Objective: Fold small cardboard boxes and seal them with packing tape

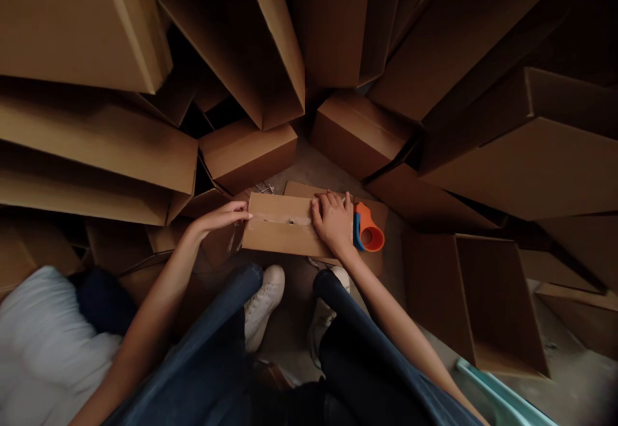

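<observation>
A closed cardboard box [282, 233] lies flat on the floor in front of my knees, with a strip of clear packing tape [284, 219] along its top seam. My right hand [333, 221] presses down on the box's right part, fingers spread. My left hand [224, 217] has its fingertips at the box's left end, by the tape's end. Just right of my right hand, an orange and blue tape dispenser [369, 234] lies on a flattened cardboard sheet [374, 210], untouched.
Large cardboard boxes [246, 156] are piled around on three sides. An open box [476, 304] stands at the right. My white sneakers [264, 304] and dark-trousered legs lie below the hands. A white cloth [43, 342] is at lower left, and a teal object [497, 394] at the bottom right.
</observation>
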`<control>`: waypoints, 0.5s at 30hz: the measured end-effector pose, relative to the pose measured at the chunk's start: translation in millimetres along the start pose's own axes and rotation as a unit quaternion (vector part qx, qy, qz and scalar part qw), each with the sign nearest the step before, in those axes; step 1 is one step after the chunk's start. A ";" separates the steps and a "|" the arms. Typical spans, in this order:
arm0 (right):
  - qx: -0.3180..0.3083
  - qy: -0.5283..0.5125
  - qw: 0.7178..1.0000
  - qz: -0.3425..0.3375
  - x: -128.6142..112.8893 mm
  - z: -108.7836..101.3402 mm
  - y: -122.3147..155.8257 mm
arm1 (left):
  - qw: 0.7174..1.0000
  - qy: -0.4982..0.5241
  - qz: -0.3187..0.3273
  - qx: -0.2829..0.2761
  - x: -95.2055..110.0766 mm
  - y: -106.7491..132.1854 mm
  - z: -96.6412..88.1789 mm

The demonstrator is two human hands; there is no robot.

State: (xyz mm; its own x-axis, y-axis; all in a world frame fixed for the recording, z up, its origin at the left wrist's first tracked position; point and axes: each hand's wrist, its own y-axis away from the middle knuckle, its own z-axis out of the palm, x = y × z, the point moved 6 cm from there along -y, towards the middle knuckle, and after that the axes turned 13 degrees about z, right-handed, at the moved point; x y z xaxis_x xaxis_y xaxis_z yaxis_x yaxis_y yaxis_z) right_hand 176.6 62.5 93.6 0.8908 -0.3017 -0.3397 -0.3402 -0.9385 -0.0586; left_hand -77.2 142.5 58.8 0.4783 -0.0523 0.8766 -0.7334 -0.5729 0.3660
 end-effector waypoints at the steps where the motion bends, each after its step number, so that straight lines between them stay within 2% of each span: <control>1: 0.001 -0.002 1.000 -0.001 0.0 0.1 0.1 | 1.000 0.004 0.001 0.000 -0.7 -0.2 0.2; 15: -0.001 0.004 1.000 -0.003 -0.8 -0.9 -0.3 | 1.000 -0.003 0.009 -0.012 -0.3 1.7 -0.8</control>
State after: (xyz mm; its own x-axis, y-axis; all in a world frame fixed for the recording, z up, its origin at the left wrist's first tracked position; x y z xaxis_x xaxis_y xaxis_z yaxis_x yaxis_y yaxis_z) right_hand 176.3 62.9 94.7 0.8956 -0.2967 -0.3314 -0.3338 -0.9407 -0.0598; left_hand -79.0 142.2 59.4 0.4671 -0.0677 0.8816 -0.7532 -0.5527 0.3567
